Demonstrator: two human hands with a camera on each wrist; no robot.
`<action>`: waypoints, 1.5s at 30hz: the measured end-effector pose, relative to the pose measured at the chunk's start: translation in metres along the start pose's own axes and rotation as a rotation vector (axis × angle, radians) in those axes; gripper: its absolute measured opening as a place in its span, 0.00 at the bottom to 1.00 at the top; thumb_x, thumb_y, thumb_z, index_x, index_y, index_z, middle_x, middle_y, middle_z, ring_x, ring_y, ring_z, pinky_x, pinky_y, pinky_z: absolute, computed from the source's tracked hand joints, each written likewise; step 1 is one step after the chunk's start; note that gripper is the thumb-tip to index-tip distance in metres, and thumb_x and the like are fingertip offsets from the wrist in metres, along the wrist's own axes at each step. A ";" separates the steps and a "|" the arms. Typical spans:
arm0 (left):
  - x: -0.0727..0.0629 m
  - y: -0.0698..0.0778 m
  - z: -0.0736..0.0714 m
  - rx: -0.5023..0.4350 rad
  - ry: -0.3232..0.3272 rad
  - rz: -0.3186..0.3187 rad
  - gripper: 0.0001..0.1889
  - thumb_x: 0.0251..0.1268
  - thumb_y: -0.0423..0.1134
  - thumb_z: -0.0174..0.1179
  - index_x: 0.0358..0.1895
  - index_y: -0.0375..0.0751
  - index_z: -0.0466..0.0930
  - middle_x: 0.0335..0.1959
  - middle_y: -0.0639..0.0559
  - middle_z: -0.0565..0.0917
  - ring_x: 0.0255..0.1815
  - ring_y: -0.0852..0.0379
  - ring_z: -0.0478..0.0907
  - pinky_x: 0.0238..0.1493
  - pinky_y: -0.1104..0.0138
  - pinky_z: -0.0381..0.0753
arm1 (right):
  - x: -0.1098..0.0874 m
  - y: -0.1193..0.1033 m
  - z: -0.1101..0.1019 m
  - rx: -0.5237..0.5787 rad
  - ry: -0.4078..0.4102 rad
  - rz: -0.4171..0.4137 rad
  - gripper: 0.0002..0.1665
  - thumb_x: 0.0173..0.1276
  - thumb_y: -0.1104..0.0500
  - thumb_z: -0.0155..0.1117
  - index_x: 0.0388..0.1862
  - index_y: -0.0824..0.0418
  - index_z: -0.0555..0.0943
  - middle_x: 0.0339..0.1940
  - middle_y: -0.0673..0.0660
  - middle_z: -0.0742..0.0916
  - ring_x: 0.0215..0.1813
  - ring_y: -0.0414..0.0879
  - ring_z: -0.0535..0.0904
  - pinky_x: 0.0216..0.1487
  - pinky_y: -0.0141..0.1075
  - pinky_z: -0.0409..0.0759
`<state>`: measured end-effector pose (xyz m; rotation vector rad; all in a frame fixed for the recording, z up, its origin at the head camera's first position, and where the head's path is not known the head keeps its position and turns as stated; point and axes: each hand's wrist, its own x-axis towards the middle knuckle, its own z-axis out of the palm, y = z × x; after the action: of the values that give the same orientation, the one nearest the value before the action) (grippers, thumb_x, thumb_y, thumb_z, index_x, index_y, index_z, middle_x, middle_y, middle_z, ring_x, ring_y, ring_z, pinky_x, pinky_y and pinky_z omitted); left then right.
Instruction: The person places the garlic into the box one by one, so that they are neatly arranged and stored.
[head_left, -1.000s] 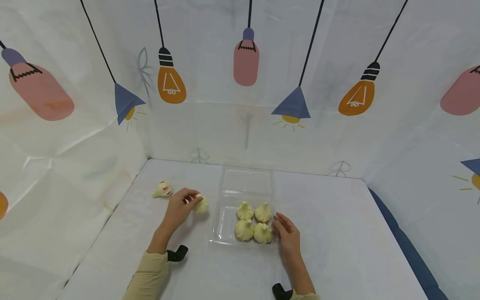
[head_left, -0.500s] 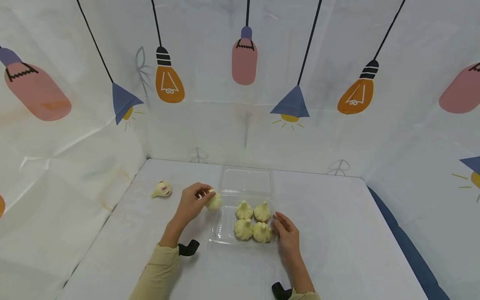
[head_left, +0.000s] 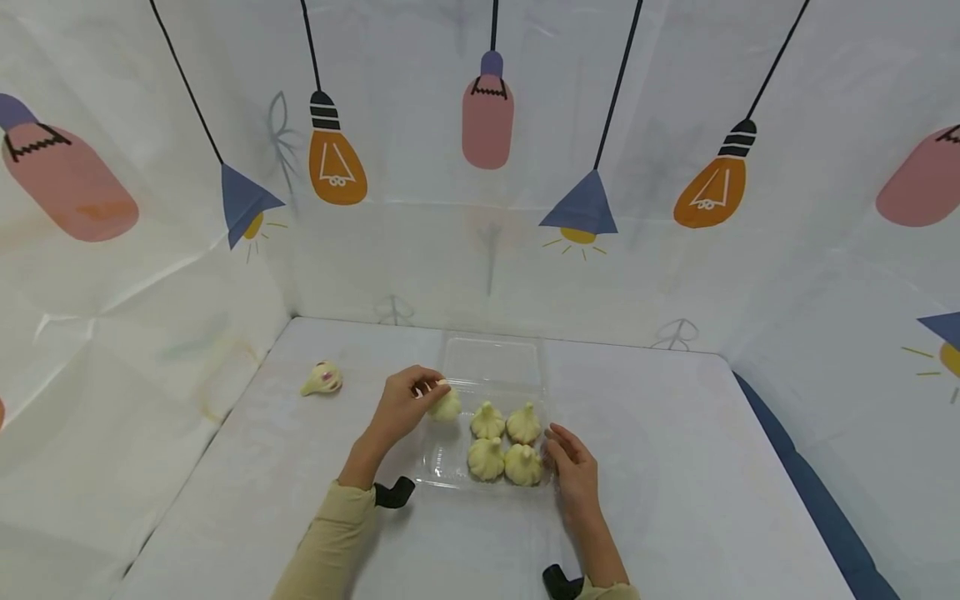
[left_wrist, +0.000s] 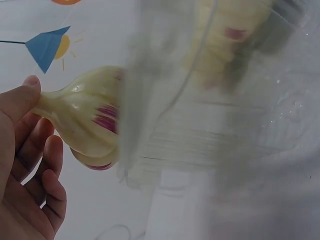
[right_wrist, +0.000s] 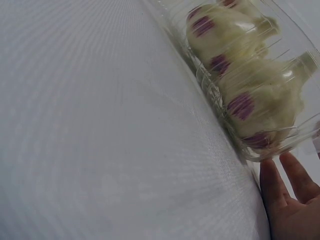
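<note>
My left hand (head_left: pixel 405 406) pinches a pale garlic bulb (head_left: pixel 446 405) by its stem, over the left part of a clear plastic clamshell box (head_left: pixel 442 467). In the left wrist view that garlic bulb (left_wrist: pixel 92 120) shows purple streaks, and the box wall partly covers it. Several more garlic bulbs (head_left: pixel 486 458) stand stem-up in the right part of the box. My right hand (head_left: pixel 576 475) rests at the box's right side, fingers loosely bent. In the right wrist view its fingertips (right_wrist: pixel 270 167) are right at the box's wall.
Another garlic bulb (head_left: pixel 322 378) lies on its side at the table's back left. The box's clear lid (head_left: pixel 491 358) is folded back behind it on the white table (head_left: pixel 660 500). A white sheet with printed lamps (head_left: pixel 420 250) hangs behind and beside the table.
My left hand has carried the garlic bulb to the right, from the table beside the box to over its left part. The right hand has stayed at the box's side.
</note>
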<state>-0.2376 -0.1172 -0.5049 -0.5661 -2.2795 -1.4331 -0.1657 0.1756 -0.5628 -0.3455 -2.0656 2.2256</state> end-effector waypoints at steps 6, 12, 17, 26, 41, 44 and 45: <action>0.001 0.000 0.006 0.003 -0.018 -0.018 0.07 0.58 0.36 0.70 0.38 0.41 0.85 0.28 0.57 0.81 0.27 0.60 0.77 0.28 0.67 0.78 | 0.000 0.000 0.000 0.003 -0.007 0.008 0.24 0.72 0.59 0.61 0.65 0.65 0.74 0.60 0.63 0.79 0.58 0.50 0.76 0.48 0.31 0.78; 0.001 0.000 0.009 0.039 -0.054 -0.041 0.07 0.58 0.39 0.70 0.37 0.42 0.85 0.28 0.57 0.81 0.27 0.61 0.77 0.29 0.67 0.78 | 0.000 -0.001 0.000 0.007 -0.009 0.017 0.24 0.73 0.59 0.61 0.65 0.64 0.74 0.61 0.63 0.79 0.59 0.51 0.76 0.49 0.31 0.77; 0.001 0.000 0.011 0.080 -0.087 -0.073 0.07 0.58 0.40 0.71 0.37 0.44 0.85 0.28 0.58 0.82 0.28 0.62 0.77 0.31 0.67 0.78 | -0.001 -0.003 0.000 0.005 -0.012 0.024 0.24 0.73 0.60 0.60 0.66 0.65 0.73 0.61 0.63 0.79 0.57 0.49 0.76 0.48 0.32 0.78; -0.002 -0.006 0.016 0.118 -0.117 -0.094 0.07 0.58 0.41 0.71 0.38 0.45 0.85 0.30 0.59 0.82 0.30 0.63 0.77 0.33 0.66 0.78 | 0.000 -0.002 0.000 0.000 -0.005 0.012 0.23 0.73 0.58 0.60 0.65 0.63 0.75 0.61 0.63 0.79 0.57 0.49 0.76 0.49 0.30 0.77; -0.010 -0.012 0.021 0.133 -0.120 -0.060 0.08 0.56 0.39 0.72 0.37 0.42 0.85 0.29 0.59 0.82 0.29 0.62 0.77 0.31 0.68 0.78 | -0.002 -0.002 0.000 -0.020 0.004 0.011 0.24 0.72 0.58 0.61 0.64 0.65 0.75 0.60 0.63 0.79 0.58 0.49 0.76 0.49 0.32 0.78; -0.010 -0.013 0.022 0.147 -0.133 -0.068 0.08 0.57 0.40 0.71 0.38 0.43 0.85 0.29 0.59 0.82 0.29 0.63 0.77 0.31 0.68 0.78 | -0.002 -0.002 0.000 -0.009 0.007 0.018 0.23 0.72 0.59 0.61 0.64 0.64 0.75 0.60 0.62 0.80 0.58 0.49 0.76 0.49 0.32 0.78; -0.011 -0.014 0.022 0.151 -0.136 -0.068 0.08 0.58 0.40 0.71 0.38 0.43 0.85 0.30 0.59 0.82 0.29 0.63 0.77 0.31 0.68 0.78 | -0.002 -0.002 0.000 -0.010 0.007 0.019 0.23 0.72 0.59 0.61 0.64 0.64 0.75 0.60 0.62 0.80 0.58 0.49 0.76 0.49 0.32 0.78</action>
<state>-0.2384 -0.1042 -0.5297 -0.5590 -2.5104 -1.2740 -0.1641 0.1754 -0.5605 -0.3742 -2.0794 2.2224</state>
